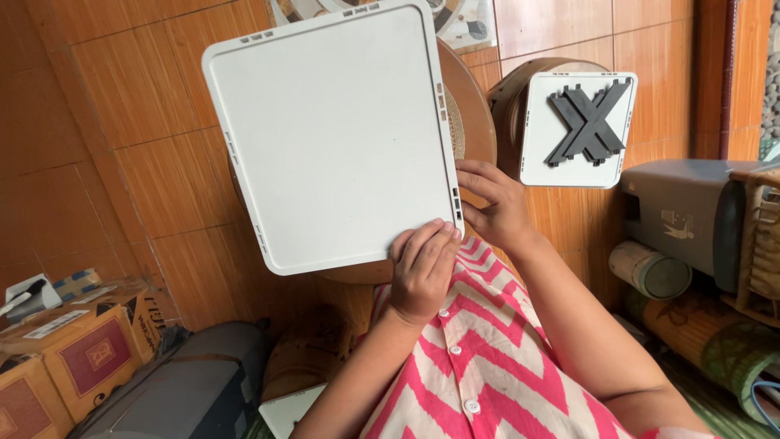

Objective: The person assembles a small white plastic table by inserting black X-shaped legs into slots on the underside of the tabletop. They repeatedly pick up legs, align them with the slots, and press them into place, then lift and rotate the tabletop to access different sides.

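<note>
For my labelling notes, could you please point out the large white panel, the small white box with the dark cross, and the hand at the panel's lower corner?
large white panel (333, 134), head view, flat middle.
small white box (538, 158), head view, white face.
left hand (422, 272), head view, back of hand.

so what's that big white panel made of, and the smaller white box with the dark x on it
The big white panel looks like moulded plastic, matte: smooth even face, rounded corners, slotted vents along its edges. The smaller white box looks like the same matte plastic; its dark grey X seems to be notched plastic pieces, though that is less certain.
</note>
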